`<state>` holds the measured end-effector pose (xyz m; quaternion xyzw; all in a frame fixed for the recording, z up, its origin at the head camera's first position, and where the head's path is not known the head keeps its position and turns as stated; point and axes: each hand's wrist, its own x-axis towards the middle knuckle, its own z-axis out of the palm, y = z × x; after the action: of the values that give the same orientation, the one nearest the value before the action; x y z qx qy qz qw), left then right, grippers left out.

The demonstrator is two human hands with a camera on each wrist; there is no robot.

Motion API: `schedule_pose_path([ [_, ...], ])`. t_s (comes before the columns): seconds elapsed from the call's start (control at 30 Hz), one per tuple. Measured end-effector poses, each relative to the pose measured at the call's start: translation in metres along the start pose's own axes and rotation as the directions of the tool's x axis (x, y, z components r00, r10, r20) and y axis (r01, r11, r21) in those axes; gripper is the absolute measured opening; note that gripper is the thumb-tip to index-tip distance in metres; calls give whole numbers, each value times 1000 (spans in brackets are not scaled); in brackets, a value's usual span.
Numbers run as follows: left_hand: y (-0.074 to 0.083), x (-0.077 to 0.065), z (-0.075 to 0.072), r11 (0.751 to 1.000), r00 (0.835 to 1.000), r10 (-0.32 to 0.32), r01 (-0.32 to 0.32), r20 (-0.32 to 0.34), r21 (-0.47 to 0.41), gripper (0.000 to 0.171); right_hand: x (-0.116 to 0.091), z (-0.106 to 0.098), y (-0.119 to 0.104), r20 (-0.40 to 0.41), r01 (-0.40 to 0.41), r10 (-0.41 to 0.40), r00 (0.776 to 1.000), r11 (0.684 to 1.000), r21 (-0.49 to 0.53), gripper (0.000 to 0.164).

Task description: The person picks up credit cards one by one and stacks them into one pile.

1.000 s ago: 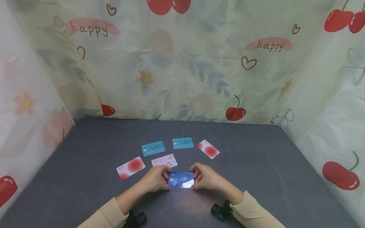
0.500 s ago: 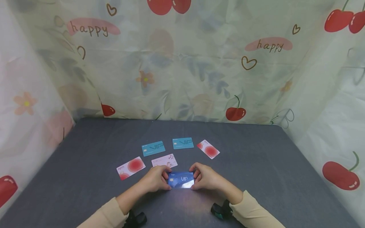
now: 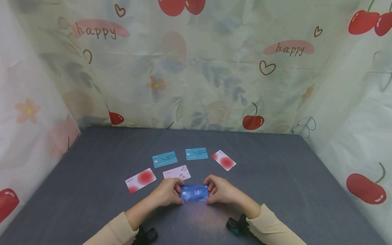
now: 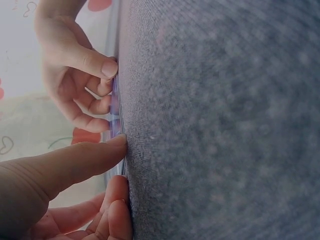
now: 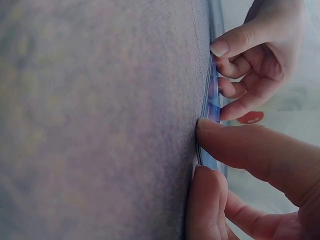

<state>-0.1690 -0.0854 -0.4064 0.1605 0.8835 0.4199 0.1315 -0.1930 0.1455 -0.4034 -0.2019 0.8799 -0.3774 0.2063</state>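
A blue card (image 3: 194, 194) printed "VIP" lies flat, its long side toward me, between both hands. My left hand (image 3: 166, 191) pinches its left end, thumb at the near corner and fingers at the far one. The right hand (image 3: 223, 191) holds the right end the same way. From the left wrist, the blue card (image 4: 116, 100) is seen edge-on, low along the dark cloth. Thin parallel lines run along the edge of the blue card (image 5: 205, 100) in the right wrist view. Just beyond the left fingers lies a pale pink card (image 3: 176, 173), partly covered by them.
Two teal VIP cards (image 3: 164, 159) lie farther back on the dark cloth-covered table (image 3: 275, 177). White cards with red circles lie at left (image 3: 141, 180) and right (image 3: 224, 160). A patterned curtain (image 3: 196, 68) encloses the table's back and sides. Dark wrist mounts (image 3: 238, 225) sit below the sleeves.
The bright glare on the blue card's lower right has faded. Both hands and the other cards stay where they were.
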Motion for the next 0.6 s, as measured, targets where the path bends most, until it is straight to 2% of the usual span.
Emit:
schedule_pose_path([
  [0.27, 2, 0, 1, 1000, 1000, 1, -1, -11, 15, 50, 1, 0, 1, -5, -13, 13, 1000, 1000, -13, 50],
  [0.6, 2, -2, 0, 1000, 1000, 10, -10, -12, 22, 52, 1, 0, 1, -9, 8, -9, 1000, 1000, -17, 51],
])
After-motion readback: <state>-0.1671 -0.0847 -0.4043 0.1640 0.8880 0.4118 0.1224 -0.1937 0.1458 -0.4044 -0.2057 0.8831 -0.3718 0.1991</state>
